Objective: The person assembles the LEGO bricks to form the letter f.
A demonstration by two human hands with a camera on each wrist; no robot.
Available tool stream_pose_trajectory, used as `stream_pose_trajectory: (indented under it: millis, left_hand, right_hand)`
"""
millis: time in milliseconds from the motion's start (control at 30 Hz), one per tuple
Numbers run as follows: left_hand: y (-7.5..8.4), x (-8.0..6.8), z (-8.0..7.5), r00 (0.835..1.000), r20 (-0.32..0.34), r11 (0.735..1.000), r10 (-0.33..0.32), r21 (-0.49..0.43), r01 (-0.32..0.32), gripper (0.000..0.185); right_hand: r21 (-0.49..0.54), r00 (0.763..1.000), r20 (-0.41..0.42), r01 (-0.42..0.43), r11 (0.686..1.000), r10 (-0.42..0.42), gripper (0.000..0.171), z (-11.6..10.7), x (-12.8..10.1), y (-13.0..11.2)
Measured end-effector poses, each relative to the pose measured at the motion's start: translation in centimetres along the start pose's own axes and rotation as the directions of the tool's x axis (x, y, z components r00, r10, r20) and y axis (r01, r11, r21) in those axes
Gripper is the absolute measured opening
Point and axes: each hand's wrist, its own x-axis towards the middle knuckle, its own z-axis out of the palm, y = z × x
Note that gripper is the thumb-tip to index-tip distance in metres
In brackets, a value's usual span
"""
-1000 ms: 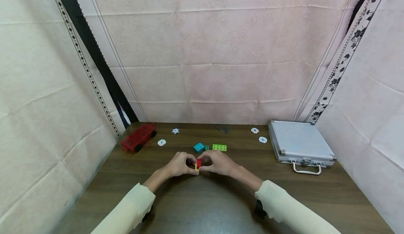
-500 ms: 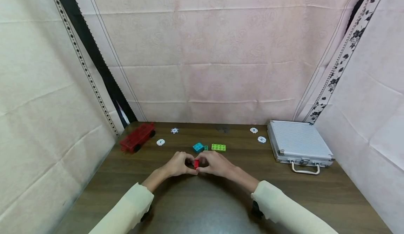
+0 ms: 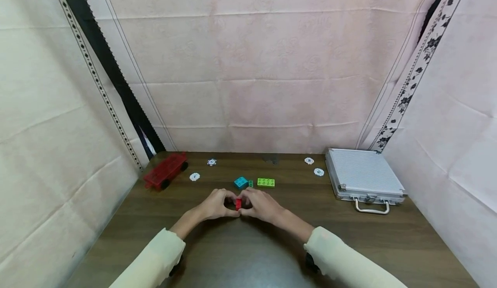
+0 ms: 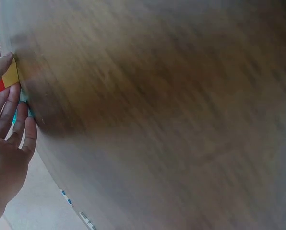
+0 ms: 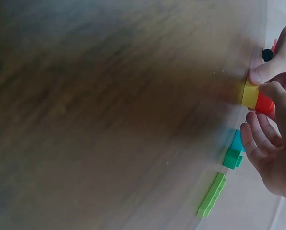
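Both left hand [image 3: 216,204] and right hand [image 3: 261,206] pinch red-and-yellow toy bricks [image 5: 256,101]. Light, stiff, I'd judge; grip at nine and three o'clock.

In the head view, the white, round, flat chip nearer the person on the left [image 3: 194,176] bears a small dark stroke resembling a 1, too tiny to confirm. Central marks on the blue-and-white round chip behind it [image 3: 211,162], the farther white round chip on the right [image 3: 309,160] and the nearer white round chip there [image 3: 319,172] are illegible.
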Motion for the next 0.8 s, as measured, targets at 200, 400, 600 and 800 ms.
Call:
stream_pose_trajectory:
  millis: [200,400,600,800]
  left_hand:
    - [0.2,-0.1,0.0,1.000,0.003,1.000,0.002,0.023,-0.002,0.033]
    - [0.5,0.0,-0.2,1.000,0.020,1.000,0.004,0.020,-0.004,0.027]
    - [0.5,0.0,-0.4,0.999,0.038,1.000,-0.016,0.008,0.016,0.029]
    - [0.4,0.2,-0.3,0.999,0.039,1.000,-0.012,-0.015,0.012,0.029]
  right_hand:
    - [-0.005,0.998,-0.026,0.050,0.999,-0.050,0.035,0.6,-0.4,0.3]
    - [0.048,0.997,-0.053,0.060,0.997,-0.057,0.039,-0.2,-0.9,1.1]
    - [0.043,0.994,-0.101,0.038,0.998,-0.033,0.037,-2.0,-0.6,2.4]
    - [0.105,0.982,-0.188,0.030,0.994,-0.009,0.030,-3.3,-0.5,4.8]
